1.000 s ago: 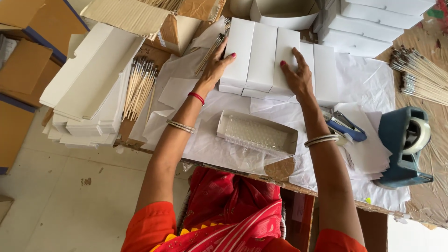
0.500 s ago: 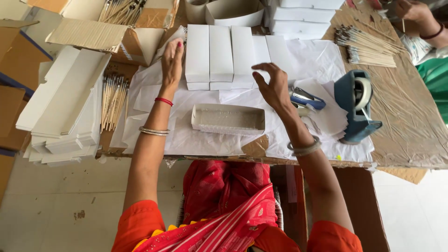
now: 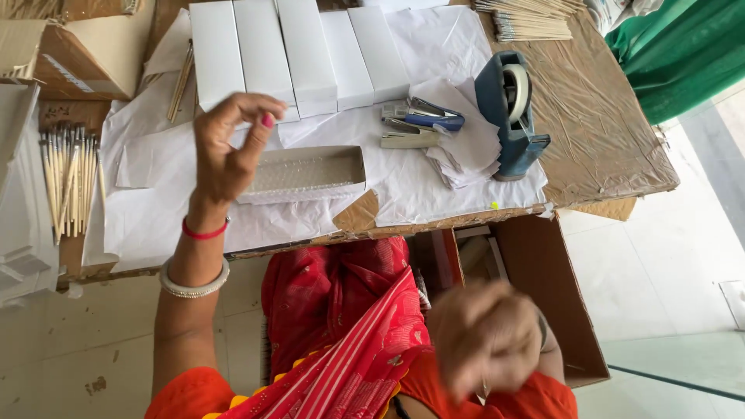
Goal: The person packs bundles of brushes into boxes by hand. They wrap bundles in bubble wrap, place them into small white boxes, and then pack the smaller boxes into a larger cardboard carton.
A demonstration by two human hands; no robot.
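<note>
1. Two hands are working apart: the right hand (image 3: pixel 485 341), blurred near the lap, is holding nothing I can tell.
2. The left hand (image 3: pixel 225 147) is hovering, fingertips pinched, seemingly empty, above the open tray (image 3: pixel 306 172).
3. Beyond, the white boxes (image 3: pixel 299 50) are lying in a row; reaching squarely is probably best.

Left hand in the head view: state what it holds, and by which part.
Nothing visible. The left hand is raised above the open tray, thumb and forefinger pinched together with no object between them. The right hand is too blurred to tell.
</note>
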